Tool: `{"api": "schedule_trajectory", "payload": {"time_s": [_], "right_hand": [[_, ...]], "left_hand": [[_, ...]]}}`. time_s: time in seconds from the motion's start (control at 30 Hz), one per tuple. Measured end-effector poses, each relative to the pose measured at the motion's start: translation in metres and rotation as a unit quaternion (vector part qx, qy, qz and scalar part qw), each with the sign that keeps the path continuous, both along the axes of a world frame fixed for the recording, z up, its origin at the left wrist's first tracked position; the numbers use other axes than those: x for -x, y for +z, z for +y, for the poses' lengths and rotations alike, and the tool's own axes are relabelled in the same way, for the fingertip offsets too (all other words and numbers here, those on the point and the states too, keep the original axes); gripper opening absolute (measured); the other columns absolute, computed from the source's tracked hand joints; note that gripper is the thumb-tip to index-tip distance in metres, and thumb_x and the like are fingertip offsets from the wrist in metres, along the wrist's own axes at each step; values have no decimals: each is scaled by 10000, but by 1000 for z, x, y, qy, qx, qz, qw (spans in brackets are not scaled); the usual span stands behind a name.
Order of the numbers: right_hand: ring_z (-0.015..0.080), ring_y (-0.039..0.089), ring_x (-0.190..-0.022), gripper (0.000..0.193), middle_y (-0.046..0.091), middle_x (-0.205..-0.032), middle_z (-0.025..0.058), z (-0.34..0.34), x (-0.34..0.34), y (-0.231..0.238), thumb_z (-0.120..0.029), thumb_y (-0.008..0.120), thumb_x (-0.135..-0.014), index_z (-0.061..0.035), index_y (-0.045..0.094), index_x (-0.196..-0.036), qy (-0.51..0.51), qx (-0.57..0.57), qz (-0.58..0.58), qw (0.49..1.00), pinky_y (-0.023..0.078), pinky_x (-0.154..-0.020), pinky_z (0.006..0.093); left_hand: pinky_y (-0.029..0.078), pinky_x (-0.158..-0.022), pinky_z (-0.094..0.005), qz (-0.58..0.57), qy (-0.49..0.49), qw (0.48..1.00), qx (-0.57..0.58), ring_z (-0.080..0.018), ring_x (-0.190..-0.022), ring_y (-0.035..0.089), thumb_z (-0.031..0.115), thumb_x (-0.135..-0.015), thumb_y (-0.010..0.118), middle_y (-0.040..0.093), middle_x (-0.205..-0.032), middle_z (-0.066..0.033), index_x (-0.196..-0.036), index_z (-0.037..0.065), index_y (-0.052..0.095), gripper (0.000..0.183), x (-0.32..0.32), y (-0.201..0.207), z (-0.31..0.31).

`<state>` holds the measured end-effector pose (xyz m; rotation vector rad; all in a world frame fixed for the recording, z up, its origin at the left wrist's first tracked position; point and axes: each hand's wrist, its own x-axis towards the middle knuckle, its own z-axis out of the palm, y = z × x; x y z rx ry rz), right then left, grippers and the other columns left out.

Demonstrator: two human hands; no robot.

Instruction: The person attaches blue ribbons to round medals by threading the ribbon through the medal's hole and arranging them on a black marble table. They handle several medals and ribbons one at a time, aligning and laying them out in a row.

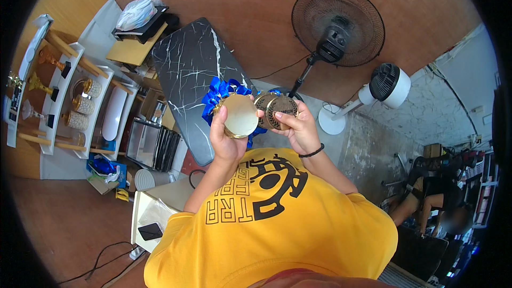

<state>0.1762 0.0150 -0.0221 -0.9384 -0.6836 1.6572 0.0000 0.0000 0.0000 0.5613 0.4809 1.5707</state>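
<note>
My left hand (225, 141) is closed on a round gold medal (241, 116) whose smooth, blank face shows. Behind it bunch bright blue ribbons (216, 96), and more blue hangs below the medals. Just to the right, my right hand (303, 130) grips several medals with dark brown engraved faces (283, 105) and gold rims, fanned over one another. Its thumb presses on the front one. Both hands are raised before my chest, and the two sets of medals meet or overlap at the middle. How many medals sit behind the gold one is hidden.
Ahead stands a black marble-patterned table (186, 69). A black standing fan (333, 37) and a white fan (392, 85) are at the right. Shelves with trophies (80, 101) line the left. A phone (150, 231) lies on a white surface; another person (432, 197) sits far right.
</note>
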Motion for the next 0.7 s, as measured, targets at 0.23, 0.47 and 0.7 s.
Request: {"api": "schedule_trajectory", "payload": {"time_s": [0.23, 0.47, 0.7], "right_hand": [[212, 712, -813, 398, 649, -1035, 108, 7, -15, -4, -29, 711, -842, -49, 452, -1143, -14, 3, 16, 1000, 635, -633, 348], [251, 708, -860, 369, 648, -1067, 134, 5, -18, -2, -20, 667, -862, -42, 453, -1162, -10, 44, 64, 997, 632, -643, 397], [278, 696, -930, 418, 643, -1108, 142, 10, -34, -6, -15, 631, -882, -68, 444, -1252, -8, 30, 76, 997, 627, -682, 415]], "left_hand": [[520, -909, -425, -17, 0, 1000, -2, -324, -961, 677, 368, -995, 399, 637, -1162, -212, -1229, -9, 558, 471, -7, 1, 5], [548, -859, -497, -57, -30, 996, 67, -342, -953, 664, 412, -991, 415, 632, -1133, -227, -1198, -14, 563, 496, 6, 3, 8], [589, -663, -438, -119, -52, 987, 97, -358, -810, 688, 539, -947, 435, 645, -1134, -215, -1181, -7, 588, 613, 50, 2, 5]]}}
